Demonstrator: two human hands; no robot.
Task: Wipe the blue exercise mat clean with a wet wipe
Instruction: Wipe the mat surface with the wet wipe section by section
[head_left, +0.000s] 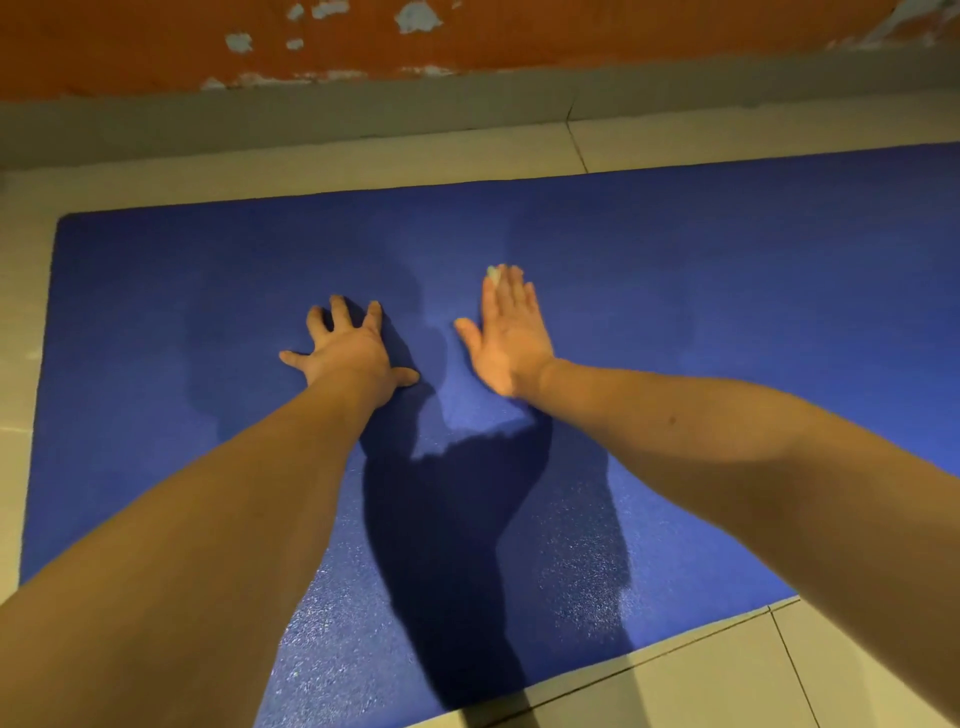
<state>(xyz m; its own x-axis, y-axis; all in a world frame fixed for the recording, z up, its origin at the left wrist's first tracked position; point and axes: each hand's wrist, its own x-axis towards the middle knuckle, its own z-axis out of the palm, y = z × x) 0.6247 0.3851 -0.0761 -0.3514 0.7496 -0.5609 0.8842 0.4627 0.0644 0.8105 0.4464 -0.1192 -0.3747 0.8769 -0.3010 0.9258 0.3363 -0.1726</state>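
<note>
Blue mat (727, 312) flat on tiled floor (649, 148). Left hand (350, 353) mid-mat, palm down, fingers spread. Right hand (511, 338) just right of it, fingers straight, together, pressing wipe (492, 274); only white corner shows at fingertips.

You're looking at a tiled floor (675, 675): pale beige tiles, dark grout lines (789, 665). The blue exercise mat (208, 312) lies flat directly on it and fills most of your view. Its far-left corner is rounded and in view, and its right end runs out of frame. The mat sits slightly skewed to the grout. A strip of bare tile shows along its left edge, its far edge and at near right. The near part of the mat has a speckled sheen. At the far side, the floor meets a grey skirting band (311, 119).
</note>
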